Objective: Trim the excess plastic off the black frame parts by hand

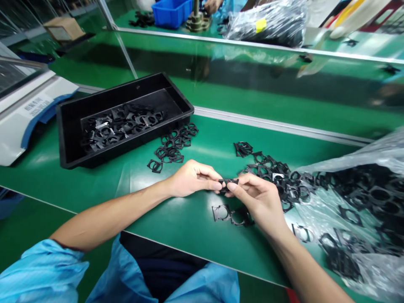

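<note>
Between my two hands, a small black plastic frame (228, 185) is held just above the green table (176, 223). My left hand (196, 179) pinches its left end with thumb and fingers. On its other end, my right hand (259, 195) has a similar pinch. The frame is seen nearly edge-on, so its opening barely shows. Below it, a loose frame with a round hole (216, 213) lies flat, beside another partly covered by my right hand. A heap of like frames (268, 166) spreads behind my right hand.
A black tray (126, 149) holding many frames stands at the left, with a loose group of frames (172, 147) beside it. A clear plastic bag (328, 210) spills frames at the right. Behind runs a metal-edged partition (252, 122). Across it, another person's hand (212, 6) is near a blue bin (172, 14).
</note>
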Action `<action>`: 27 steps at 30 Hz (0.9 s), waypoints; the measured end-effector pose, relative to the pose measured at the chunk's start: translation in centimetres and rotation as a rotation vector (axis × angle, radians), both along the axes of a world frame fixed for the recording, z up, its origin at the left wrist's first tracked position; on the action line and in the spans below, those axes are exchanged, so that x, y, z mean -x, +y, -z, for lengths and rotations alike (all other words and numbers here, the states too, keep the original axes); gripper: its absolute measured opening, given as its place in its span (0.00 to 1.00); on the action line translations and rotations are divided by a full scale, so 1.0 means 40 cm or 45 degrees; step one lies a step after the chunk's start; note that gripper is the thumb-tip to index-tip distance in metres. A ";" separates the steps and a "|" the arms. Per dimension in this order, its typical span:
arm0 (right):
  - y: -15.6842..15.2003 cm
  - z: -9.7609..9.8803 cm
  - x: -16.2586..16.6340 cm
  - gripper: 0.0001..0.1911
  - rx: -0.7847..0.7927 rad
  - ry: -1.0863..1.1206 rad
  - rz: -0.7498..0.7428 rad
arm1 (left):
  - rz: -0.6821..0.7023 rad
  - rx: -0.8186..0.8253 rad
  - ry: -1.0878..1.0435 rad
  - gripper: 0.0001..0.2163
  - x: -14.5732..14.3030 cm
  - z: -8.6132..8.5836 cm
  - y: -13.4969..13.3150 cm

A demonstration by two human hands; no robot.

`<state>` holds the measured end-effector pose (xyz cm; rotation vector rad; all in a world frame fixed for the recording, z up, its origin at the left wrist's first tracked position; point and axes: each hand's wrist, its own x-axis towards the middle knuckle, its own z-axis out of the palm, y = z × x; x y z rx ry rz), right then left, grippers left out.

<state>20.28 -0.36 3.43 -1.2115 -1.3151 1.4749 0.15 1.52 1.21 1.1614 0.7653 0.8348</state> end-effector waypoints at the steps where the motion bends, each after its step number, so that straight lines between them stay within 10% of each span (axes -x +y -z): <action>1: 0.000 0.001 0.000 0.21 -0.002 -0.003 0.010 | 0.007 -0.057 0.036 0.09 0.001 -0.001 0.000; 13: 0.002 0.006 0.005 0.22 0.137 0.048 0.046 | 0.027 0.256 -0.127 0.18 0.001 0.016 0.007; 27: -0.001 0.014 0.007 0.23 -0.055 -0.079 0.108 | -0.167 0.091 -0.022 0.12 -0.016 0.015 -0.007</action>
